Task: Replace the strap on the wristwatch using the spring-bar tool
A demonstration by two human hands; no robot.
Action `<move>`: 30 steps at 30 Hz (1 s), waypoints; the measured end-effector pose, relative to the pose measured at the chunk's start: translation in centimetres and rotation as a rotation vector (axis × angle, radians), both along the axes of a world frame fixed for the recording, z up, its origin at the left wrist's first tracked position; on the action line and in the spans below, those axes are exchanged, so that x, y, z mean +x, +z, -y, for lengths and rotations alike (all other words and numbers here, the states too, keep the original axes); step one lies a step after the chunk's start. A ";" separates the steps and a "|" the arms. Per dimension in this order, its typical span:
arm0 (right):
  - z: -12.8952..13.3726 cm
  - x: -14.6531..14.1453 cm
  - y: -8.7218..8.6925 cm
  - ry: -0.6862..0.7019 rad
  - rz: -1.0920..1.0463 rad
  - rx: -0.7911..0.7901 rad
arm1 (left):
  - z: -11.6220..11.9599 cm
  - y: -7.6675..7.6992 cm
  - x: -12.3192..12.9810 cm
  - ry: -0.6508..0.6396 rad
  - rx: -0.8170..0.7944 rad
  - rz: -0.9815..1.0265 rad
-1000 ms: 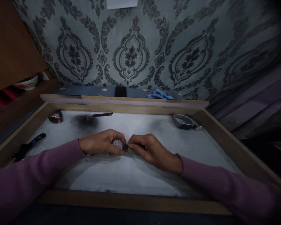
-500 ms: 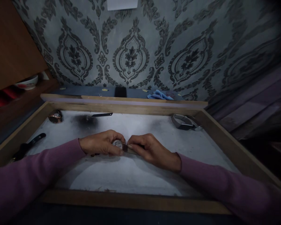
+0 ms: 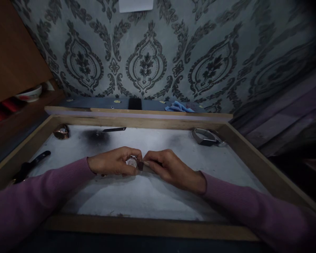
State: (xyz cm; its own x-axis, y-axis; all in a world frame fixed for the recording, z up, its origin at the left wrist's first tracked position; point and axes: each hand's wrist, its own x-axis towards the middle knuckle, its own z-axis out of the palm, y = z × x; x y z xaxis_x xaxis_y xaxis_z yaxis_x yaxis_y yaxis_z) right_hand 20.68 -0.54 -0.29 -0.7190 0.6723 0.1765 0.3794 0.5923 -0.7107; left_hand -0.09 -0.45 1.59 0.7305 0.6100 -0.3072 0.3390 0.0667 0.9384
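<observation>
A round watch (image 3: 132,162) with a pale dial is held between the thumb and fingers of my left hand (image 3: 116,161), over the middle of the white tray floor (image 3: 147,200). Its dark strap (image 3: 140,166) sticks out to the right, toward my right hand (image 3: 171,168). The fingers of my right hand are pinched together at the strap's end; the part inside the pinch is hidden. A small gold-coloured piece (image 3: 103,175) shows partly beneath my left wrist.
A wooden rim (image 3: 158,122) surrounds the tray. Inside lie a rose-gold watch (image 3: 61,131), a black-strapped watch (image 3: 33,164), a dark blade (image 3: 114,129) and a metal-band watch (image 3: 205,137). Behind the rim are a black phone-like object (image 3: 135,103) and a blue cloth (image 3: 179,106).
The watch face has tilted slightly and more of its dial shows. Less of the strap is visible between my hands, which have otherwise barely moved.
</observation>
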 end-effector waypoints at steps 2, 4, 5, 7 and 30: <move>0.0 0.0 0.1 -0.005 0.003 0.008 | 0.0 0.0 0.0 -0.005 0.003 -0.003; 0.0 0.0 0.1 0.002 0.003 0.012 | -0.1 0.0 0.0 -0.004 0.006 -0.007; -0.1 -0.1 0.0 0.009 0.003 0.009 | -0.1 -0.1 0.0 -0.001 0.001 -0.009; -0.1 -0.1 0.0 0.020 0.000 0.006 | 0.0 -0.1 -0.1 0.012 -0.012 -0.011; -0.4 0.1 -0.5 -0.049 0.032 0.008 | 0.3 -0.5 0.1 0.104 -0.006 0.019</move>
State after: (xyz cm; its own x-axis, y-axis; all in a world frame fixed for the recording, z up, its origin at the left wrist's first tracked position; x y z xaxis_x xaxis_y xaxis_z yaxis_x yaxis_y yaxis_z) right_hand 20.76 -0.18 -0.75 -0.6909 0.7053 0.1591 0.4304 0.5780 -0.6932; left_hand 0.01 -0.80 1.08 0.6693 0.6807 -0.2978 0.3119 0.1063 0.9442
